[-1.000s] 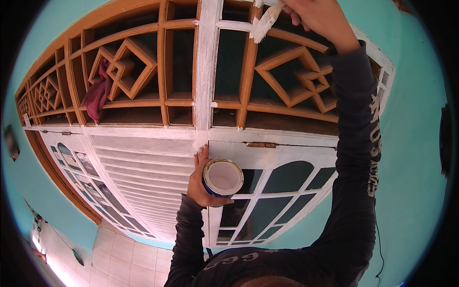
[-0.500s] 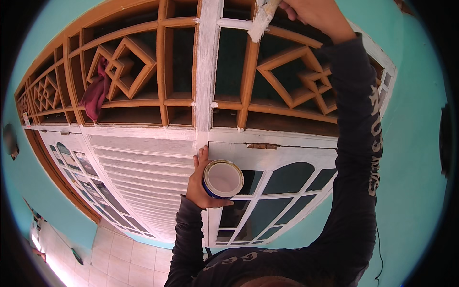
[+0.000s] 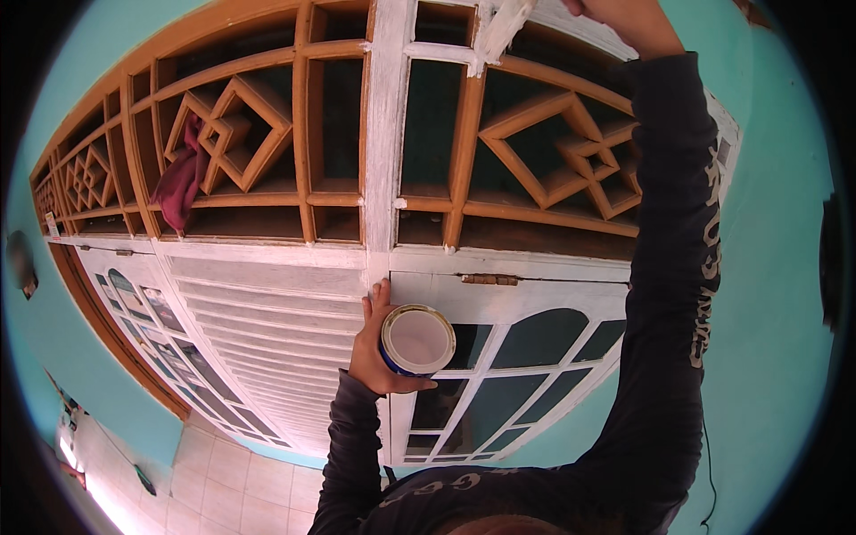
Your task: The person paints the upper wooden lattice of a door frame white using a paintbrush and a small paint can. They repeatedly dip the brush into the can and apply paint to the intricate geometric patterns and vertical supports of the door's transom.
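Well to the left of the white post [image 3: 382,134] hangs a maroon cloth [image 3: 183,183], draped on the brown lattice [image 3: 259,160]. Nearer the post, below and to its left, spreads a white slatted panel [image 3: 276,312]. Just below the post is the left hand [image 3: 367,361]. Its grip is spread about as wide as the paint can [image 3: 418,325] and curved around it, thumb along the lower side, two fingers stretched up toward the foot of the post. The can is blue outside and pale inside, with an open top and a stained rim; it sits against the hand's right side, below and slightly right of the post. Up and to the right of the post, the paintbrush [image 3: 506,31] slants down, bristles thick with white, tip at the whitened upper end of a brown bar [image 3: 465,152]. Farther right of the post is the right hand [image 3: 629,20], beside the brush; its grip is cut off by the upper edge, so I cannot tell how far it is closed.
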Demonstrator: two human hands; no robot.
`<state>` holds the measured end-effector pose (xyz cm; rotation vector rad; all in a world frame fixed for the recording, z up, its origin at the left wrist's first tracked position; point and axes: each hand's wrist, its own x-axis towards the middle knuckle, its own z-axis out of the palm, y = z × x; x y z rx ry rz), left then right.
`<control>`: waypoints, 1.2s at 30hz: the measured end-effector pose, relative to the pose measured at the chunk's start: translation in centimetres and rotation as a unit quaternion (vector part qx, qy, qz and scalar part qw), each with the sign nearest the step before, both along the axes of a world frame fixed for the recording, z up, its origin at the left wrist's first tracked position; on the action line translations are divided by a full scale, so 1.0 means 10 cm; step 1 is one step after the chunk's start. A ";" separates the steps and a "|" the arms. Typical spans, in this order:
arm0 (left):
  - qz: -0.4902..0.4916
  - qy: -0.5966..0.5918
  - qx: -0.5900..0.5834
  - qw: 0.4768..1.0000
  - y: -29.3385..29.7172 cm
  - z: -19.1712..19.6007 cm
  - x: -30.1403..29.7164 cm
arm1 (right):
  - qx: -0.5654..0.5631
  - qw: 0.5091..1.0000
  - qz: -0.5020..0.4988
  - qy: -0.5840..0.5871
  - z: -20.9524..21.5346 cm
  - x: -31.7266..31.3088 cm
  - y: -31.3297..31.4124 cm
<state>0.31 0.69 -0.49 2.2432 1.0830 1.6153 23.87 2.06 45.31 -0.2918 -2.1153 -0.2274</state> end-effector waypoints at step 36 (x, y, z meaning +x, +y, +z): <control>0.018 0.003 -0.020 1.000 -0.08 0.04 -0.01 | 0.120 0.904 0.099 0.398 -1.48 -0.20 0.38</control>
